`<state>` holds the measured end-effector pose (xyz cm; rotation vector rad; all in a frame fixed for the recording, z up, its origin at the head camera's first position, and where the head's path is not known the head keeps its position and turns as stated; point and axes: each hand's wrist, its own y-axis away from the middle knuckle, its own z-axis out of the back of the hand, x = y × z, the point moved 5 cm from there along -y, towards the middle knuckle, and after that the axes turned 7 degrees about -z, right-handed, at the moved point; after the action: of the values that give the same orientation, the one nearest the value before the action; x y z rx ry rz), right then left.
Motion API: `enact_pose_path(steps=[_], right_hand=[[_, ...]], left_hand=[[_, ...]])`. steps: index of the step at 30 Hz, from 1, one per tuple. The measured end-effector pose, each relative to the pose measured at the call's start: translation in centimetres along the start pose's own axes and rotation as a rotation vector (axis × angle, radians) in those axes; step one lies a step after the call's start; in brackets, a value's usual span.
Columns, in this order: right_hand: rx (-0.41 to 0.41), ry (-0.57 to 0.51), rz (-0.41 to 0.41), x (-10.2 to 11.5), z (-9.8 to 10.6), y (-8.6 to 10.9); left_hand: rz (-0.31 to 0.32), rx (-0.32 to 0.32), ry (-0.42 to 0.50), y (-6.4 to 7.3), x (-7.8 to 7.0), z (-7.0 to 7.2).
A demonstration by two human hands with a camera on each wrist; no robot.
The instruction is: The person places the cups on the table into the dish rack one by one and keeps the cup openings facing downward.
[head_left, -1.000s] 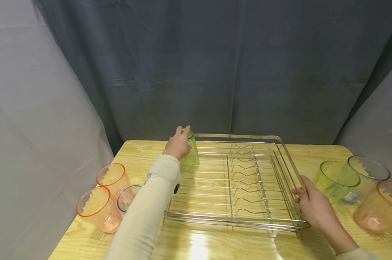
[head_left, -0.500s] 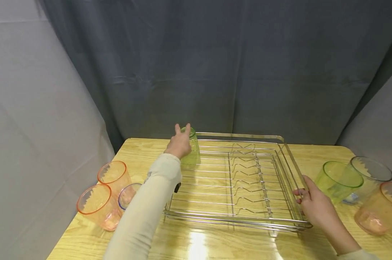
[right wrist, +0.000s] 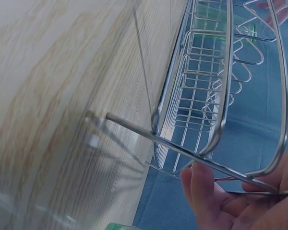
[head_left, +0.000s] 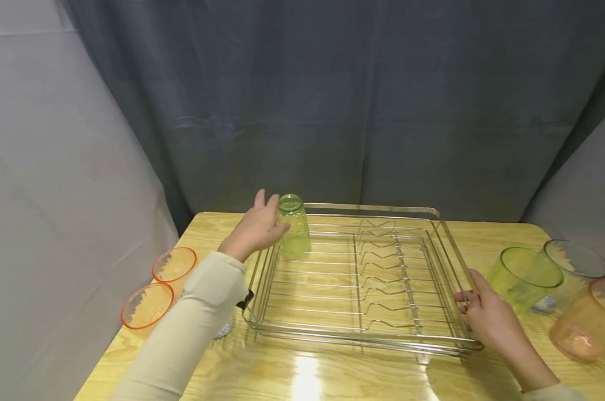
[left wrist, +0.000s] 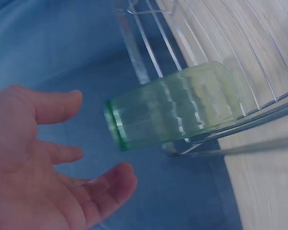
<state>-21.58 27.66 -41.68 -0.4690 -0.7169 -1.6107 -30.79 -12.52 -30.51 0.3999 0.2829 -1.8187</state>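
Observation:
A green glass (head_left: 293, 225) stands upside down in the back left corner of a wire dish rack (head_left: 372, 208). Just left of the glass is my left hand (head_left: 254, 228), its fingers spread and nothing held. In the left wrist view a gap shows between that hand (left wrist: 53, 167) and the base of the glass (left wrist: 173, 105). My right hand (head_left: 493, 317) grips the rack's right side rail. Its fingers curl around the metal bar (right wrist: 182, 151) near the corner in the right wrist view.
Two orange glasses (head_left: 174, 264) stand upright at the left, and another glass (head_left: 223, 331) is mostly hidden behind my left sleeve. At the right are a green glass (head_left: 525, 284), a grey-rimmed one (head_left: 578, 259) and an orange one (head_left: 580, 334). Dark curtain (head_left: 322, 111) hangs behind the table.
My left hand has let go of the green glass and moved left, away from it. The glass stays in the rack. My right hand keeps its hold on the rail.

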Motion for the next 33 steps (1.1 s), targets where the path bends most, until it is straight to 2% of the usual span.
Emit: enact_pose_path(steps=[7, 12, 15, 19, 24, 28, 33], right_hand=[[-0.001, 0.002, -0.014, -0.5, 0.6, 0.0], [0.002, -0.005, -0.019, -0.5, 0.6, -0.2], [0.003, 0.0, -0.019, -0.4, 0.5, -0.2], [-0.002, 0.015, -0.015, -0.2, 0.2, -0.2], [-0.006, 0.021, -0.012, -0.2, 0.2, 0.0], [-0.027, 0.035, -0.003, -0.3, 0.4, 0.1], [-0.03, 0.015, -0.001, -0.1, 0.3, -0.1]], left_hand=[[-0.113, -0.096, 0.024, 3.4, -1.9, 1.0], [-0.163, -0.14, 0.062, 5.0, -3.4, 1.2], [-0.174, -0.174, 0.078, 6.0, -3.6, 1.1], [-0.172, -0.247, 0.096, 7.1, -3.0, 0.6], [-0.141, -0.326, 0.098, 8.1, -1.5, -1.2], [-0.091, -0.371, 0.124, 8.1, -0.1, -3.1], [-0.038, -0.375, 0.188, 7.5, 1.5, -5.2]])
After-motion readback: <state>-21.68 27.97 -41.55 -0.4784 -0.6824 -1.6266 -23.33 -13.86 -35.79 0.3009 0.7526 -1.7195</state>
